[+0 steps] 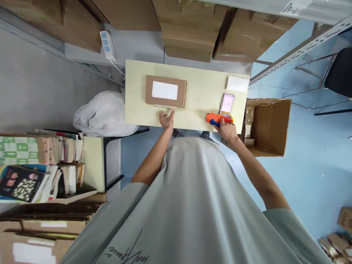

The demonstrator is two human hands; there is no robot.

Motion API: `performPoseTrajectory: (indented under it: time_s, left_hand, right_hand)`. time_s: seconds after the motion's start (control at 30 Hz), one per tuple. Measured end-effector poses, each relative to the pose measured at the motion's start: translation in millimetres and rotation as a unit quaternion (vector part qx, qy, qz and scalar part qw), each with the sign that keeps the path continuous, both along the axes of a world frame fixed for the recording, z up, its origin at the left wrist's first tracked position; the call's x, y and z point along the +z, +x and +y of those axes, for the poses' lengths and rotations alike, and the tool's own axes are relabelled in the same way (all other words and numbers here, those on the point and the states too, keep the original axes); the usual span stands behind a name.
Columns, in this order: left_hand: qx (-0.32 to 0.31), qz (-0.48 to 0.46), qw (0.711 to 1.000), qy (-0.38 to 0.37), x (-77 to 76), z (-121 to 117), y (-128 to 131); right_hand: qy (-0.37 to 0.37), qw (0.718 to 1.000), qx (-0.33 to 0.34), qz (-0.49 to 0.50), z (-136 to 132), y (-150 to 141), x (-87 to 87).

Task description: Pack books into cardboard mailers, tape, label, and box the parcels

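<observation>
A closed brown cardboard box with a white label on top lies on the left half of the pale yellow table. Just in front of its near edge is my left hand, fingers spread and holding nothing; whether a fingertip touches the box I cannot tell. Near the table's front right, my right hand is wrapped round an orange and blue tape dispenser with a roll in it. Beyond the dispenser lies a pinkish, blurred-out item. A white stack of labels or paper sits at the back right corner.
Right of the table stands an open carton with small boxes inside. Large cartons fill the shelf behind, beside a power strip. A white plastic bag and stacked books are at left; a black chair is far right.
</observation>
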State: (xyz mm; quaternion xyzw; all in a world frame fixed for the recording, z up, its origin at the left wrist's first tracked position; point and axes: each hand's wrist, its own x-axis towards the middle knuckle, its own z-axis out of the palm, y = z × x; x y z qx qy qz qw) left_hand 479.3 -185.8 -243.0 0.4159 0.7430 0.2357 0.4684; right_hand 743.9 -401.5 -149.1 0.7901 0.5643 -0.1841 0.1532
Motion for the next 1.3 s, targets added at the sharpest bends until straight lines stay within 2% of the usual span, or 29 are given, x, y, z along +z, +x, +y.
performPoseTrajectory:
  time_s: [0.07,0.17,0.23,0.3,0.43,0.53,0.6,0.7,0.87,1.07,1.2,1.3]
  left_hand:
    - [0.032,-0.041,0.997,-0.052,6.1,-6.0,-2.7]
    - [0.018,-0.14,0.984,-0.111,19.4,-16.8,3.6]
    - [0.023,-0.214,0.964,-0.154,28.2,-18.1,17.9]
    - [0.055,-0.258,0.944,-0.198,34.6,-11.7,38.8]
    - [0.102,-0.242,0.936,-0.235,38.1,12.4,81.1]
    - [0.108,-0.23,0.941,-0.225,36.8,23.0,93.6]
    - [0.102,-0.217,0.947,-0.212,37.1,24.6,89.0]
    - [0.053,-0.194,0.963,-0.181,41.3,23.7,67.8]
    - [-0.028,-0.167,0.974,-0.148,55.3,25.1,28.4]
    - [-0.114,-0.121,0.977,-0.134,67.9,28.1,18.1]
    - [-0.119,-0.115,0.977,-0.134,72.4,29.0,20.8]
    - [-0.112,-0.118,0.977,-0.138,75.2,30.1,20.8]
  right_hand:
    - [0.018,1.0,-0.011,0.0,-3.7,-3.2,-3.9]
    - [0.037,0.999,-0.021,0.006,-9.1,-4.3,-9.2]
    - [0.047,0.999,-0.022,0.017,-11.9,-3.7,-11.4]
    - [0.053,0.998,-0.022,0.027,-13.8,-2.2,-12.4]
    - [0.06,0.997,-0.007,0.042,-15.2,4.8,-12.2]
    - [0.052,0.998,0.01,0.047,-14.4,12.9,-11.4]
    - [0.049,0.997,0.025,0.05,-12.5,17.4,-11.3]
    - [0.053,0.994,0.064,0.065,-6.5,18.2,-12.0]
    - [0.035,0.985,0.123,0.118,12.8,0.7,-15.7]
    - [-0.01,0.975,0.157,0.155,31.2,-10.0,-15.9]
    - [-0.017,0.97,0.171,0.17,19.6,4.0,-10.4]
    - [-0.036,0.98,0.133,0.147,-1.1,28.6,-7.9]
